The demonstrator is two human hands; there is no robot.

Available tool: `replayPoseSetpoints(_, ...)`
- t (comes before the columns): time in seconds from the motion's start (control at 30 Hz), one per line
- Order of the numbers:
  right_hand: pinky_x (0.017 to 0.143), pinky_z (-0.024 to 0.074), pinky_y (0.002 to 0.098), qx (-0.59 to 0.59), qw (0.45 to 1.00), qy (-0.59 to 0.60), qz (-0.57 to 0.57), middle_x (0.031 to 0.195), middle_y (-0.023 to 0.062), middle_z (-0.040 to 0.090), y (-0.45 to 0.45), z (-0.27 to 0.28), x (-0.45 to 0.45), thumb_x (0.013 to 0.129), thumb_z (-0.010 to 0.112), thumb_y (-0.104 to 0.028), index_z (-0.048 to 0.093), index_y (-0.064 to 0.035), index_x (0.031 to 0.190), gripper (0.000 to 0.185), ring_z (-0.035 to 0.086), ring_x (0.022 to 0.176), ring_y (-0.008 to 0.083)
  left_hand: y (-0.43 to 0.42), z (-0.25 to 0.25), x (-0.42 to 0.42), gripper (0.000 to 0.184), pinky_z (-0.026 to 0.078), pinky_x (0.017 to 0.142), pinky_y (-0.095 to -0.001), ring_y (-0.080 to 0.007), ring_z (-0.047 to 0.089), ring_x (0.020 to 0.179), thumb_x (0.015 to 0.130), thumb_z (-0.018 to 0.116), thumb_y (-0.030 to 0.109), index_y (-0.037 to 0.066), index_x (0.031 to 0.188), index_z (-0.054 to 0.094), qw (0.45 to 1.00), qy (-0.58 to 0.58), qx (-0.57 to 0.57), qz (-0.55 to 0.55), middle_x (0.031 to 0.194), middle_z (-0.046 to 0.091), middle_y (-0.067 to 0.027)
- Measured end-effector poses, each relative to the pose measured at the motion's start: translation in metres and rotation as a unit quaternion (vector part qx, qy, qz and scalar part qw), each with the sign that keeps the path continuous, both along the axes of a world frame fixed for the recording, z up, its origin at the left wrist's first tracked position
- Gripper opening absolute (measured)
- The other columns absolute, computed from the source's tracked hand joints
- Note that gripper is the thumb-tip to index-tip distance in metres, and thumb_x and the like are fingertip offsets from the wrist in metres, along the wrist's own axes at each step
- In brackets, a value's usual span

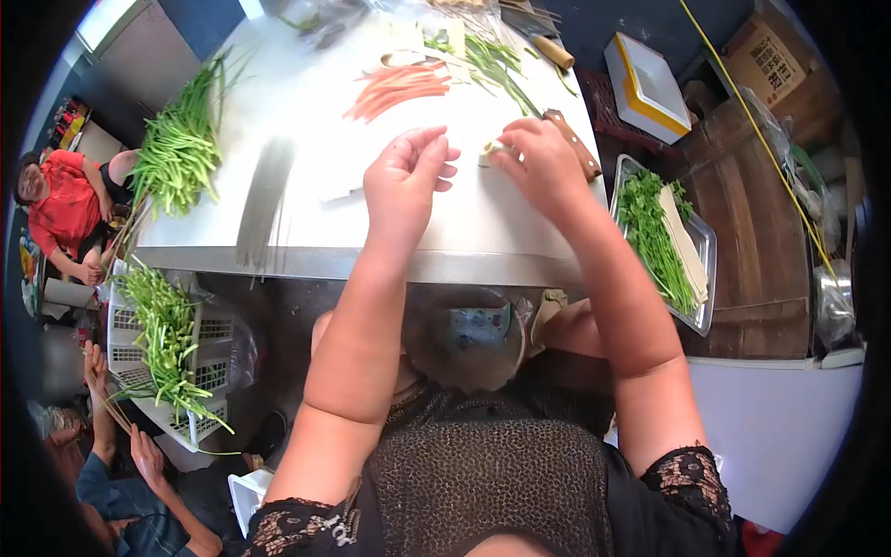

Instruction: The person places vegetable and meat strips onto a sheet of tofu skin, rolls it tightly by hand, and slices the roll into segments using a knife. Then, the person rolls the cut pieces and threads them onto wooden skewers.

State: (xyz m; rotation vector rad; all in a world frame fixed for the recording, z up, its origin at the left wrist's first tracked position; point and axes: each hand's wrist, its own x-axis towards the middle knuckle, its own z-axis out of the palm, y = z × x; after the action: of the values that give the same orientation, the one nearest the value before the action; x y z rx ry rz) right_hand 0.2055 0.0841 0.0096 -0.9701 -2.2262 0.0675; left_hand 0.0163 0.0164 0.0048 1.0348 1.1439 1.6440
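My right hand [548,162] pinches a small pale roll [492,148] with a greenish end, just above the white tabletop [316,102]. To its left, my left hand [406,176] hovers with loosely curled fingers and nothing visible in them. Orange-red strips [399,90], looking like carrot or sausage, lie beyond my hands. Behind my right hand are cut green stems [492,60] and pale sheet pieces [401,58]. A knife with a riveted wooden handle [575,147] lies right beside that hand, its blade mostly hidden.
On the table's left lie a bundle of thin skewers [264,200] and a heap of long green stems [181,148]. A metal tray [708,278] at right holds leafy herbs and pale sheets. White baskets [125,343] with greens stand at left. Two people sit nearby.
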Motion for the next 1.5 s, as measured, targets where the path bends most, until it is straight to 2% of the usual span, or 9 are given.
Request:
replayPoseSetpoints(0.17, 0.094, 0.0508, 0.0416, 0.018, 0.999, -0.042, 0.002, 0.110, 0.0125, 0.071, -0.043, -0.013, 0.010, 0.080, 0.073, -0.014, 0.074, -0.0057, 0.099, 0.021, 0.065, 0.105, 0.0316, 0.015, -0.005, 0.002, 0.023, 0.053, 0.068, -0.0223, -0.0071, 0.065, 0.079, 0.099, 0.064, 0.016, 0.004, 0.118, 0.070, 0.986, 0.094, -0.067, -0.123, 0.095, 0.073, -0.0035)
replayPoseSetpoints(0.27, 0.097, 0.0501, 0.0419, 0.037, 0.997, -0.066, 0.016, 0.113, 0.0123, 0.071, -0.052, -0.016, 0.019, 0.082, 0.070, -0.011, 0.072, -0.0068, 0.107, 0.025, 0.065, 0.108, 0.0315, 0.013, -0.009, 0.005, 0.023, 0.053, 0.071, -0.0268, -0.0131, 0.066, 0.079, 0.098, 0.064, 0.016, 0.005, 0.117, 0.071, 0.954, 0.276, -0.013, -0.116, 0.092, 0.072, -0.0046)
replayPoseSetpoints(0.33, 0.098, 0.0499, 0.0419, 0.041, 0.995, -0.084, 0.026, 0.114, 0.0121, 0.071, -0.055, -0.019, 0.024, 0.083, 0.068, -0.010, 0.071, -0.0074, 0.110, 0.027, 0.065, 0.109, 0.0312, 0.009, -0.006, 0.007, 0.025, 0.051, 0.074, -0.0342, -0.0242, 0.064, 0.082, 0.095, 0.066, 0.017, 0.005, 0.117, 0.071, 0.858, 0.491, 0.100, -0.111, 0.089, 0.067, -0.0097)
replayPoseSetpoints(0.43, 0.096, 0.0502, 0.0416, 0.036, 0.996, -0.062, 0.058, 0.112, 0.0123, 0.071, -0.058, -0.013, 0.028, 0.084, 0.065, -0.008, 0.071, -0.0077, 0.108, 0.024, 0.065, 0.109, 0.0304, 0.004, 0.001, 0.006, 0.030, 0.049, 0.078, -0.0395, -0.0329, 0.061, 0.085, 0.092, 0.067, 0.018, 0.004, 0.119, 0.069, 0.835, 0.519, 0.092, -0.161, 0.088, 0.062, -0.0151)
replayPoseSetpoints(0.6, 0.085, 0.0500, 0.0419, -0.105, 0.991, 0.073, 0.030, 0.095, 0.0105, 0.071, -0.066, -0.011, 0.024, 0.084, 0.066, -0.006, 0.069, -0.0073, 0.110, 0.026, 0.066, 0.096, 0.0296, -0.003, 0.003, -0.001, 0.026, 0.050, 0.077, -0.0394, -0.0318, 0.062, 0.084, 0.089, 0.069, 0.017, 0.004, 0.112, 0.070, 0.806, 0.552, 0.109, -0.182, 0.089, 0.062, -0.0140)
replayPoseSetpoints(0.7, 0.082, 0.0501, 0.0415, -0.074, 0.989, 0.127, 0.028, 0.090, 0.0089, 0.070, -0.065, -0.016, 0.019, 0.082, 0.069, -0.005, 0.069, -0.0071, 0.112, 0.030, 0.065, 0.088, 0.0297, -0.007, 0.005, 0.001, 0.022, 0.051, 0.075, -0.0389, -0.0308, 0.062, 0.083, 0.086, 0.073, 0.014, 0.004, 0.106, 0.071, 0.804, 0.554, 0.110, -0.186, 0.089, 0.062, -0.0133)
replayPoseSetpoints(0.97, 0.081, 0.0502, 0.0401, -0.051, 0.993, 0.068, 0.077, 0.089, 0.0070, 0.070, -0.078, -0.014, 0.022, 0.076, 0.074, -0.004, 0.065, -0.0067, 0.122, 0.047, 0.064, 0.086, 0.0281, -0.024, 0.014, -0.002, 0.021, 0.051, 0.073, -0.0377, -0.0292, 0.061, 0.080, 0.081, 0.076, 0.011, 0.005, 0.100, 0.070, 0.846, 0.484, 0.044, -0.220, 0.086, 0.062, -0.0118)
replayPoseSetpoints(1.13, 0.082, 0.0502, 0.0393, -0.058, 0.993, 0.052, 0.092, 0.089, 0.0065, 0.069, -0.087, -0.010, 0.024, 0.075, 0.074, -0.003, 0.064, -0.0072, 0.124, 0.051, 0.063, 0.086, 0.0283, -0.026, 0.002, -0.004, 0.022, 0.051, 0.072, -0.0371, -0.0267, 0.062, 0.080, 0.080, 0.077, 0.014, 0.006, 0.099, 0.070, 0.786, 0.568, 0.149, -0.195, 0.084, 0.062, -0.0097)
replayPoseSetpoints(1.5, 0.083, 0.0491, 0.0382, -0.116, 0.985, 0.072, 0.102, 0.088, 0.0065, 0.067, -0.097, -0.008, 0.025, 0.074, 0.074, -0.002, 0.064, -0.0061, 0.124, 0.052, 0.061, 0.085, 0.0276, -0.038, 0.012, -0.003, 0.022, 0.051, 0.072, -0.0363, -0.0253, 0.062, 0.079, 0.078, 0.079, 0.013, 0.006, 0.097, 0.069, 0.805, 0.533, 0.075, -0.249, 0.084, 0.062, -0.0092)
